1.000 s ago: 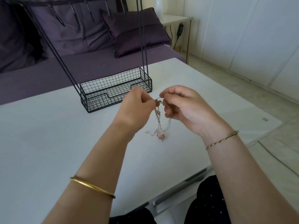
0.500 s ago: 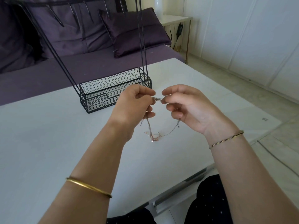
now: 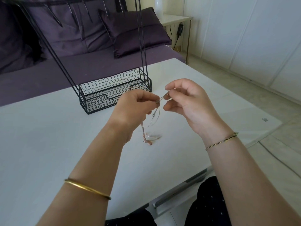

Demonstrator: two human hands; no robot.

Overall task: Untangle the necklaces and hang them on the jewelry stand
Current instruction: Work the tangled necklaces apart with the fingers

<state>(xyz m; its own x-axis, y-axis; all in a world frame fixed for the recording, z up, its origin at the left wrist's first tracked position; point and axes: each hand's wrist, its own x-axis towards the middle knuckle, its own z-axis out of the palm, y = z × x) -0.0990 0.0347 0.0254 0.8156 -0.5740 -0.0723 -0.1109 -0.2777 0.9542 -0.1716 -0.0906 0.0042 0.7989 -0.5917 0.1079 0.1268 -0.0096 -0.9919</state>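
A tangle of thin silver and rose-gold necklaces [image 3: 150, 128] hangs between my hands above the white table [image 3: 48, 136]. My left hand [image 3: 135, 108] pinches the chains near their top, and my right hand [image 3: 184, 100] pinches a short stretch of chain pulled out to the right. The lower ends and a small rose-gold pendant [image 3: 149, 143] rest on the table. The black wire jewelry stand [image 3: 114, 90], with a mesh basket base and tall slanted rods, stands just behind my hands. Its hooks show near the top edge.
A purple sofa [image 3: 65, 67] with cushions runs behind the table. A small white side table [image 3: 175, 19] stands at the back right, with a cable hanging beside it. The table's right edge drops to a tiled floor [image 3: 260, 103]. My knees sit below the near edge.
My hands have drawn slightly apart and shifted right. The chain loop that hung from my right hand now dangles mainly below my left hand, bunched closer together.
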